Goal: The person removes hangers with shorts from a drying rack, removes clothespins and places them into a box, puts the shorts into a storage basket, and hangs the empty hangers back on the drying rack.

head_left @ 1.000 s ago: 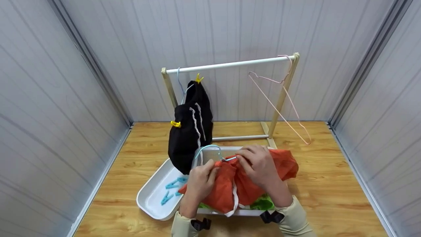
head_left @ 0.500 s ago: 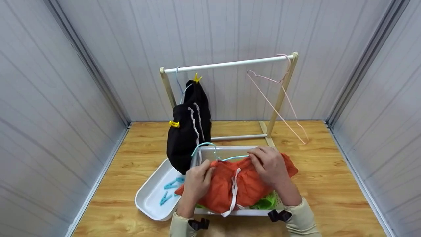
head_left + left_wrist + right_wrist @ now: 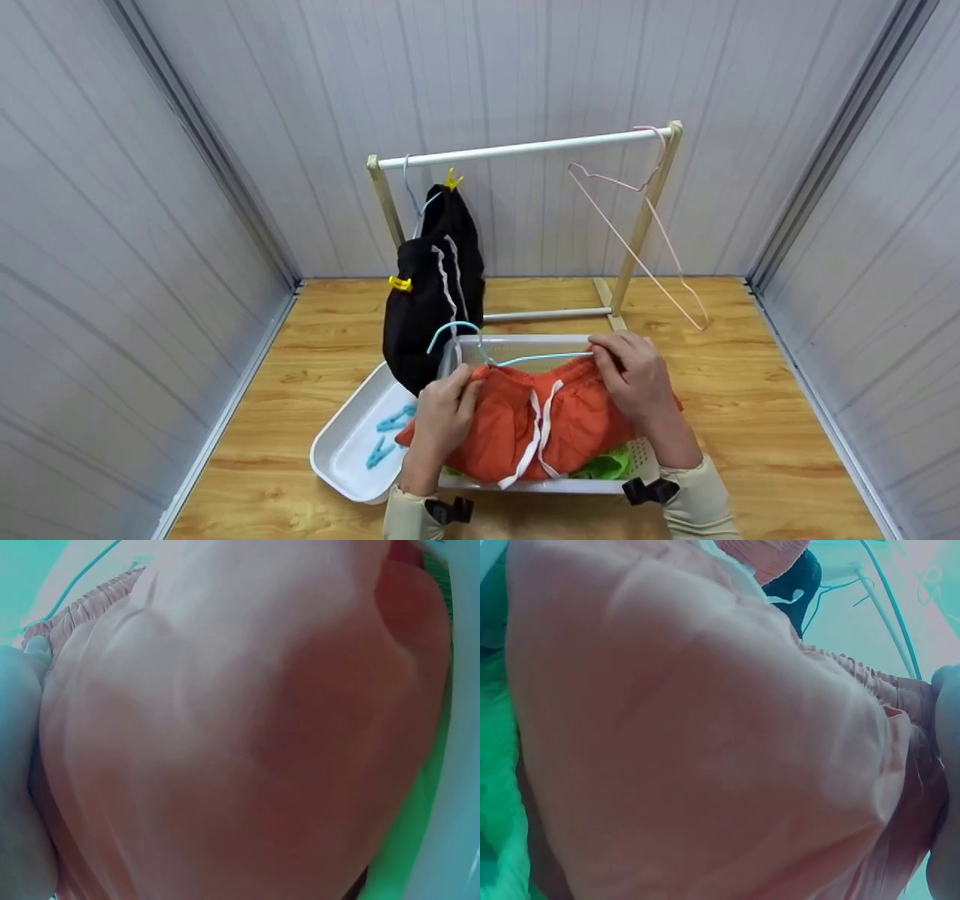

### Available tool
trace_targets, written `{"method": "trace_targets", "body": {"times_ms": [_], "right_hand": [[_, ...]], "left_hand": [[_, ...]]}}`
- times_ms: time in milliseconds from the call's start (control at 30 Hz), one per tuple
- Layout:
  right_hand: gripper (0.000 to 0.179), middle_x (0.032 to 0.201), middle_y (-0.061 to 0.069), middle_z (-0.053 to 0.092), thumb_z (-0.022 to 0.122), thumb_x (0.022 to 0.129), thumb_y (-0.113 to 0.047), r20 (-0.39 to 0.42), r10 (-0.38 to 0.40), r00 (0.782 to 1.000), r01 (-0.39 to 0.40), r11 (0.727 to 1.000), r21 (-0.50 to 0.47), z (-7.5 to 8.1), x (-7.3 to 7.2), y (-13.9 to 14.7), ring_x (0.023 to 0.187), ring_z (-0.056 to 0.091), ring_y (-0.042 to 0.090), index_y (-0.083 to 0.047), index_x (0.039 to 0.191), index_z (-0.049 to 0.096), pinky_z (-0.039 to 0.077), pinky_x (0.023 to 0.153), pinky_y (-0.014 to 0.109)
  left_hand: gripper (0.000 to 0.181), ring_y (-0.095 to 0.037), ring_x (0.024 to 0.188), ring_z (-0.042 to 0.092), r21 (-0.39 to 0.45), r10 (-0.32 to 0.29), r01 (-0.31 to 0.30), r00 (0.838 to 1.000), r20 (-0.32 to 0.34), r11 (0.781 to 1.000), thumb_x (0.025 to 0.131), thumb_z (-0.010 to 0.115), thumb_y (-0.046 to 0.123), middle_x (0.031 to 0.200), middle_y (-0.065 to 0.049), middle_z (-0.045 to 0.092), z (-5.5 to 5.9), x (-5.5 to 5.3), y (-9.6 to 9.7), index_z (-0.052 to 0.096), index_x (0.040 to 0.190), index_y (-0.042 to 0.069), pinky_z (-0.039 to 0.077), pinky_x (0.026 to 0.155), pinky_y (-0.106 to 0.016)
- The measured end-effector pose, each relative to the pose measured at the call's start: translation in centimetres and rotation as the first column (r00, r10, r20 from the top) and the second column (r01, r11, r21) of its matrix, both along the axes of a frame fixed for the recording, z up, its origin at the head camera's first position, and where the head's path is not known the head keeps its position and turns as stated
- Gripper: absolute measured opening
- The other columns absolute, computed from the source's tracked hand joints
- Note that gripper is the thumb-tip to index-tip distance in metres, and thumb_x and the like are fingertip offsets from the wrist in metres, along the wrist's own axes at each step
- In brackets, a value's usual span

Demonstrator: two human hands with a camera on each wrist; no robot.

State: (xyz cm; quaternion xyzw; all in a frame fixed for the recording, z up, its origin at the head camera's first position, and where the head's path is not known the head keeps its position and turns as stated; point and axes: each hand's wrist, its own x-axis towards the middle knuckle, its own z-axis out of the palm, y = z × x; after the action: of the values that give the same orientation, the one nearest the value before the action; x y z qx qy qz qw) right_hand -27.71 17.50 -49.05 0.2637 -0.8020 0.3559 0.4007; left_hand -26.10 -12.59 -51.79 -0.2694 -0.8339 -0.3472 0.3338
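Orange shorts (image 3: 502, 442) with a white drawstring (image 3: 536, 442) are stretched between both hands in the head view. My left hand (image 3: 442, 412) pinches the waistband at its left side, near the base of the hook of a light blue hanger (image 3: 540, 358). At the other side, my right hand (image 3: 637, 379) grips the waistband together with the hanger's right end. The hanger's right arm runs along the waistband's opening; its left arm is hidden by cloth and hand. Orange fabric (image 3: 210, 727) fills most of the left wrist view, and likewise the shorts (image 3: 705, 735) fill the right one.
Under the shorts stands a white basket (image 3: 555, 486) with green cloth (image 3: 607, 463) inside. A white tray (image 3: 330, 457) at left holds light blue clothespins (image 3: 380, 452). Behind, a rack (image 3: 517, 150) carries a black garment (image 3: 416, 322) with yellow clips (image 3: 400, 283) and a pink hanger (image 3: 609, 217).
My right hand has moved to the right along the hanger, drawing the waistband wider. More of the hanger's arm shows, and its hook has shifted left. The left hand has moved slightly left.
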Motion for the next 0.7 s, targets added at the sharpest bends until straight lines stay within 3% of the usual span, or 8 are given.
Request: {"method": "trace_targets", "body": {"times_ms": [200, 400, 600, 700], "right_hand": [[0.012, 0.087, 0.002, 0.068, 0.064, 0.087, 0.001, 0.017, 0.037, 0.999, -0.035, 0.994, -0.105, 0.4, 0.1, -0.1, 0.078, 0.062, 0.015, -0.002, 0.096, 0.071, 0.048, 0.071, 0.024], [0.012, 0.085, 0.005, 0.067, 0.064, 0.087, 0.004, 0.038, 0.002, 0.999, 0.006, 0.975, -0.221, 1.1, 0.4, -0.4, 0.077, 0.06, 0.016, -0.002, 0.094, 0.071, 0.045, 0.071, 0.021], [0.015, 0.089, 0.018, 0.067, 0.06, 0.085, 0.015, 0.054, -0.026, 0.998, 0.043, 0.939, -0.341, 3.6, 2.5, -1.4, 0.082, 0.062, 0.02, 0.007, 0.095, 0.068, 0.044, 0.077, 0.017], [0.013, 0.09, 0.021, 0.066, 0.058, 0.088, 0.015, 0.093, -0.026, 0.995, 0.06, 0.924, -0.379, 3.8, 3.0, -1.3, 0.084, 0.061, 0.017, 0.01, 0.096, 0.066, 0.044, 0.076, 0.017]], "left_hand": [[0.007, -0.01, 0.054, 0.048, 0.051, -0.005, 0.005, 1.0, -0.01, 0.999, 0.094, 0.064, 0.018, 0.061, 0.007, 0.042, 0.2, -0.2, -0.4, 0.061, 0.09, 0.015, 0.042, 0.05, -0.025], [0.004, -0.009, 0.055, 0.047, 0.092, 0.015, -0.014, 1.0, -0.004, 0.996, 0.093, 0.067, 0.016, 0.061, 0.008, 0.044, 0.6, -0.6, -1.1, 0.063, 0.091, 0.016, 0.042, 0.051, -0.025], [0.005, -0.009, 0.054, 0.047, 0.138, 0.016, -0.014, 1.0, -0.009, 0.99, 0.092, 0.068, 0.015, 0.06, 0.007, 0.044, 0.8, -1.0, -1.2, 0.064, 0.089, 0.015, 0.04, 0.05, -0.025], [0.005, -0.008, 0.054, 0.048, 0.15, 0.002, -0.001, 1.0, -0.006, 0.989, 0.092, 0.067, 0.014, 0.06, 0.007, 0.045, 0.8, -1.2, -1.1, 0.064, 0.089, 0.015, 0.04, 0.05, -0.025]]}}
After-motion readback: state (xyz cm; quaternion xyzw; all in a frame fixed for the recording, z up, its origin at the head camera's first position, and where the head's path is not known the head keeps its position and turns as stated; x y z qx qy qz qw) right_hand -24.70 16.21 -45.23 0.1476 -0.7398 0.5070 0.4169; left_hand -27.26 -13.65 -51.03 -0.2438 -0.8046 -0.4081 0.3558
